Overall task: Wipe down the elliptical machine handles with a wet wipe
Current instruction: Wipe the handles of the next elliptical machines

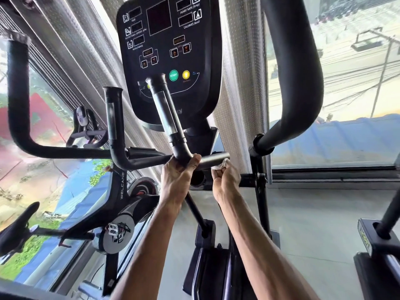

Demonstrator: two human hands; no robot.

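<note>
While the left hand (180, 173) curls round the handlebar bend (184, 151), the right hand (225, 180) pinches the wet wipe (223, 164) onto the stub (213, 159) at 3 o'clock of it; limp and slick, the wipe probably wants wrapping round the rigid tube.

console (171, 59): HEART RATE (bpm), CALORIES (kcal), RESISTANCE | green button (173, 75): START | bike frame (118, 191): WELCARE

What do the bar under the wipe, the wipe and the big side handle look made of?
Bar: smooth grey tube with soft sheen, likely painted metal or hard plastic.
Wipe: thin, white, crumpled, probably nonwoven cloth, pinched in the right hand.
Side handle: thick, matte black, seemingly foam or rubber padding.
</note>
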